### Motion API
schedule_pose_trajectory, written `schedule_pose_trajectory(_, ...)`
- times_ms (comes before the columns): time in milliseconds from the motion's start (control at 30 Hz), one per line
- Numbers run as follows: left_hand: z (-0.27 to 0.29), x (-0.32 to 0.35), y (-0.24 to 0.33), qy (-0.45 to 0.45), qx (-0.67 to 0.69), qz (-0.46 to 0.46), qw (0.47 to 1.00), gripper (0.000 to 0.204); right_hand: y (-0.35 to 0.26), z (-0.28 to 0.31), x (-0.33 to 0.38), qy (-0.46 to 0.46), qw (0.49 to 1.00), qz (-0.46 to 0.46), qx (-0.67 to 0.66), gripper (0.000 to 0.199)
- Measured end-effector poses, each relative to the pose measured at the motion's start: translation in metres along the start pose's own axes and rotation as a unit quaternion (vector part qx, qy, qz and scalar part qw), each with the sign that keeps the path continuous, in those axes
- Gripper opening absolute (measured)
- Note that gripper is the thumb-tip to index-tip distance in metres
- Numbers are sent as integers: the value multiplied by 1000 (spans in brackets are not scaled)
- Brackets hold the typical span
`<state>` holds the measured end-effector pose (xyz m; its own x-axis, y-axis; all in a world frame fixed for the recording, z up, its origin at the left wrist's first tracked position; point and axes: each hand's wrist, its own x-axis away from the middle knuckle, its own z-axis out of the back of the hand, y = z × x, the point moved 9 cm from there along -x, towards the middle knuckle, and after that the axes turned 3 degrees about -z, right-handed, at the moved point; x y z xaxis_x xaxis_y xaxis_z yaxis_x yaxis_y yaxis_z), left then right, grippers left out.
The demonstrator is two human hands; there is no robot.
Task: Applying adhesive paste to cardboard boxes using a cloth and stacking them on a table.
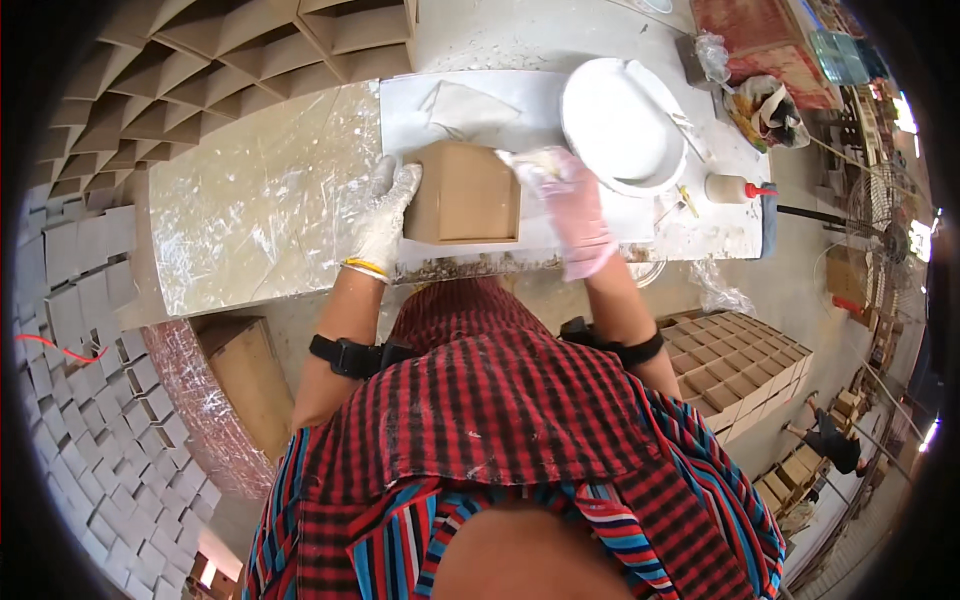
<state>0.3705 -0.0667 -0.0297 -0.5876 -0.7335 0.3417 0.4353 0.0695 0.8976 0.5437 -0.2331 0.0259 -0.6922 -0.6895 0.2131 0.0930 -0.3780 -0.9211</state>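
A brown fibreboard box [468, 190] sits at the front of the work table, its shallow, rimmed face turned up. Against its left side lies my left hand [385, 205] in a white-smeared glove, thumb at the box's edge and fingers bent, holding it. At the upper right corner of the box is my right hand [568, 195] in a pink glove, fingers drawn together and somewhat blurred. Something whitish shows at those fingertips; I cannot make out what it is. Beyond the right hand stands a round white basin [622, 125] holding white paste, with a white-coated brush or scraper [665, 105] across its rim.
Flat white sheets [475, 105] lie behind the box. Right of the basin rests a bottle with a red cap [728, 189]. Brown compartment boxes [270, 50] are stacked far left, white boxes [90, 310] at left. Divided trays [735, 360] stand by my right side; a person [830, 440] is farther off.
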Motion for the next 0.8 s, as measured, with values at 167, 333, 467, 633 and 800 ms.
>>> schedule_pose_trajectory(167,-5,3,4,-40,60,-40,997,50,-17,-38,2,80,968,40,233,26)
schedule_pose_trajectory(333,-6,4,12,-64,44,-69,995,48,-18,-49,-8,95,966,26,241,28)
schedule_pose_trajectory(467,-1,5,19,-84,-32,-88,992,47,-28,-65,-14,95,972,83,198,29)
schedule_pose_trajectory(633,1,2,17,-97,-71,-128,984,49,-45,-79,1,88,949,193,234,33)
schedule_pose_trajectory(800,-8,-10,-14,-137,214,-19,967,51,-34,-110,29,-150,912,197,328,39)
